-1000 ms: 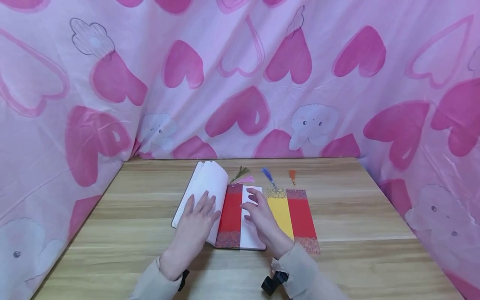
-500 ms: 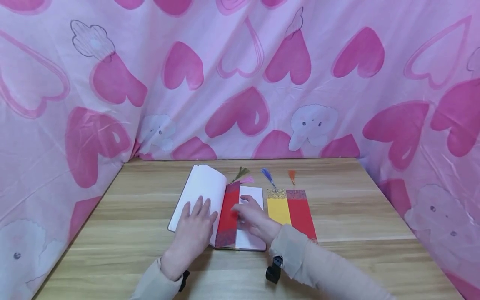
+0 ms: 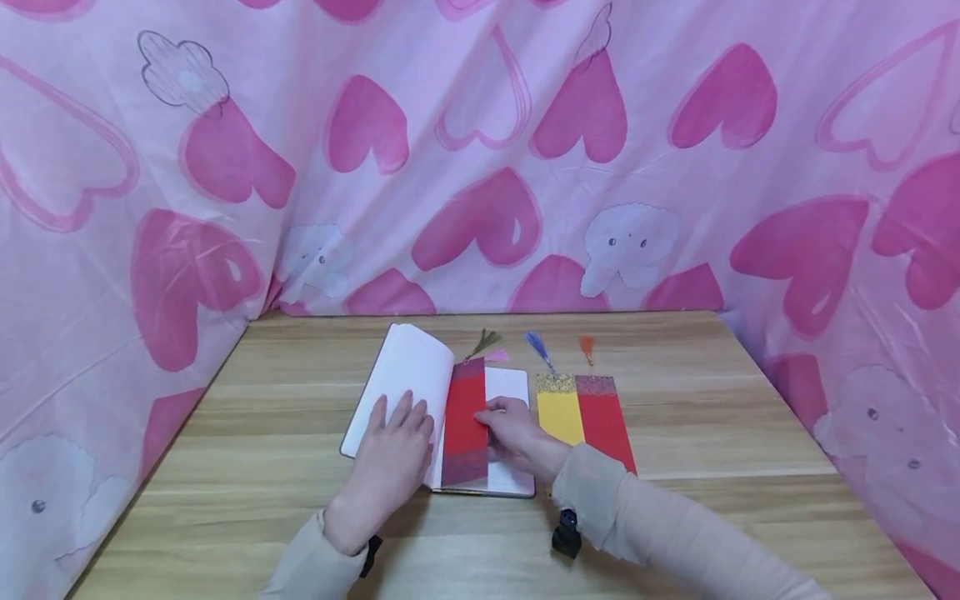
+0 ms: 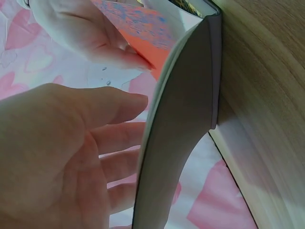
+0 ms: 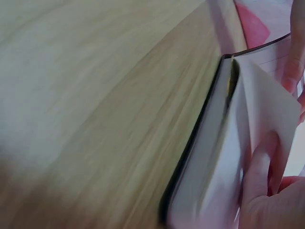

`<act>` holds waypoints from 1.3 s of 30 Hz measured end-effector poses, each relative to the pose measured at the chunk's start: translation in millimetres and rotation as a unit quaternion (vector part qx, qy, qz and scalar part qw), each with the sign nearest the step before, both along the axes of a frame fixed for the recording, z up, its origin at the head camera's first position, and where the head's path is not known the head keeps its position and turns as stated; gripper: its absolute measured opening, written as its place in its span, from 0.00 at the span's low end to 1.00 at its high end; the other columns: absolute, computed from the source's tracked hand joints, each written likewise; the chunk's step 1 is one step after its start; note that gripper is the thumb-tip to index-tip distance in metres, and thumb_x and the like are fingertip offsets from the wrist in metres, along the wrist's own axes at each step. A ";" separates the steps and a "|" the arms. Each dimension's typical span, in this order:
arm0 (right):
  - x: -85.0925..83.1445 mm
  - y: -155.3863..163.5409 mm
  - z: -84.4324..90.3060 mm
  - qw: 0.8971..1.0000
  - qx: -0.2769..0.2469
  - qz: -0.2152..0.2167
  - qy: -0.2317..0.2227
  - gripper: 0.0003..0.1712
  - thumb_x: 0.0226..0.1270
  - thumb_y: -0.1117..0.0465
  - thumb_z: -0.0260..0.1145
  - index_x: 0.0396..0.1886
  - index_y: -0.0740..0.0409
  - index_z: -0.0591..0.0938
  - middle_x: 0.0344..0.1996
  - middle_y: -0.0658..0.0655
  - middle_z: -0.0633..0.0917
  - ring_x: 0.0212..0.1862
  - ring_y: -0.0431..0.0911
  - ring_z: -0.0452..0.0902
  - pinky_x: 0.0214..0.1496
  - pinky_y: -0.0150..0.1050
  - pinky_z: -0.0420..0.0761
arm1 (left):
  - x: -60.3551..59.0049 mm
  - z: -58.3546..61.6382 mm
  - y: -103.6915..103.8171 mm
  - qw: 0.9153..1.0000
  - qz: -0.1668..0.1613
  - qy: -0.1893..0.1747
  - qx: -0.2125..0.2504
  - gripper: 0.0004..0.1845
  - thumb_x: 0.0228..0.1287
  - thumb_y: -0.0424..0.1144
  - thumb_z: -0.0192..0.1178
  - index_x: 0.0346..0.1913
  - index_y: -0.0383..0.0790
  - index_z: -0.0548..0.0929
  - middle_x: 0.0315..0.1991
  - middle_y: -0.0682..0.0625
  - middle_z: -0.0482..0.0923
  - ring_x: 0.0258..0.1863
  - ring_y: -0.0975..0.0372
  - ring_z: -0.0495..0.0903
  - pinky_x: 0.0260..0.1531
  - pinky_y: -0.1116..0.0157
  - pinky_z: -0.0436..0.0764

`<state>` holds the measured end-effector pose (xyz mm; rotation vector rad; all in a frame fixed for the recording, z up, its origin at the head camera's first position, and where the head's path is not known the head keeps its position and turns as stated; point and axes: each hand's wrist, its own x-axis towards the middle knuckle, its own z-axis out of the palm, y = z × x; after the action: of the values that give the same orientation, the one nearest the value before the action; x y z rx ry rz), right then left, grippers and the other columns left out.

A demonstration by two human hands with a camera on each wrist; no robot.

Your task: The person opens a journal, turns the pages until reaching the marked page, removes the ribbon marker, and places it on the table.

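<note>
A notebook (image 3: 408, 367) lies spread on the wooden table. My left hand (image 3: 390, 458) rests on its left pages with fingers extended. At the gutter, my right hand (image 3: 521, 437) pinches the right edge of a red bookmark (image 3: 465, 408). That edge is lifted off the right page. An olive-green tassel (image 3: 483, 342) hangs from the bookmark's top. In the right wrist view, the bookmark's pale underside (image 5: 267, 100) shows between thumb and fingers. Beyond the notebook's top edge pokes a pink tassel (image 3: 497, 356); its attachment is hidden. A gold-patterned edge (image 5: 232, 81) shows between the pages.
To the right lie a yellow bookmark (image 3: 560, 417) with a blue tassel (image 3: 538, 346) and another red bookmark (image 3: 600, 417) with an orange tassel (image 3: 587, 348). My right forearm covers their lower ends. A pink heart-patterned cloth (image 3: 480, 225) borders the table (image 3: 712, 400).
My right hand, earlier spread above the right page, has moved onto the red bookmark and now pinches its edge. The bookmark's right side has lifted. My left hand stays on the left pages.
</note>
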<state>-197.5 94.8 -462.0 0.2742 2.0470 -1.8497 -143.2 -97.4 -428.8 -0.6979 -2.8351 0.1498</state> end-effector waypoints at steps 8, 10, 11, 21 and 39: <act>2.4 17.9 6.5 0.999 0.039 -0.001 0.001 0.11 0.72 0.59 0.61 0.42 0.65 0.80 0.32 0.58 0.85 0.31 0.45 0.78 0.32 0.35 0.79 | 0.5 -0.7 -0.3 1.000 -0.002 -0.005 0.010 0.21 0.57 0.45 0.69 0.52 0.38 0.84 0.58 0.41 0.78 0.64 0.45 0.69 0.62 0.39 0.61; 2.7 22.2 10.3 0.999 0.049 0.004 0.001 0.12 0.73 0.59 0.60 0.43 0.65 0.80 0.33 0.58 0.86 0.33 0.45 0.79 0.33 0.36 0.80 | 0.2 -0.3 0.0 1.000 0.001 -0.011 0.010 0.22 0.57 0.45 0.69 0.53 0.38 0.84 0.58 0.41 0.77 0.65 0.45 0.68 0.63 0.39 0.61; 2.7 24.3 12.5 0.999 0.051 0.006 0.001 0.12 0.73 0.59 0.60 0.43 0.65 0.80 0.34 0.58 0.85 0.34 0.46 0.80 0.34 0.37 0.80 | 0.1 0.1 0.2 1.000 0.003 -0.015 0.009 0.23 0.57 0.46 0.70 0.53 0.39 0.83 0.59 0.41 0.77 0.65 0.44 0.68 0.63 0.39 0.60; -0.6 51.6 39.6 0.999 0.047 0.004 0.013 0.15 0.76 0.59 0.55 0.49 0.66 0.82 0.36 0.59 0.85 0.36 0.47 0.81 0.36 0.41 0.83 | -1.2 0.6 3.0 0.999 0.004 -0.038 0.013 0.23 0.60 0.46 0.68 0.55 0.38 0.83 0.61 0.41 0.75 0.67 0.45 0.65 0.65 0.39 0.58; -24.9 135.6 103.8 0.997 0.008 -0.007 0.076 0.21 0.75 0.59 0.57 0.57 0.72 0.73 0.33 0.54 0.85 0.33 0.45 0.84 0.37 0.40 0.85 | 1.0 -2.4 -0.1 1.000 -0.011 0.009 0.019 0.19 0.60 0.45 0.66 0.51 0.38 0.84 0.58 0.41 0.77 0.63 0.45 0.70 0.61 0.39 0.62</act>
<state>-222.3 230.4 -358.2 0.1560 2.1652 -1.9173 -142.2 -97.5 -431.2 -0.7169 -2.8047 0.0986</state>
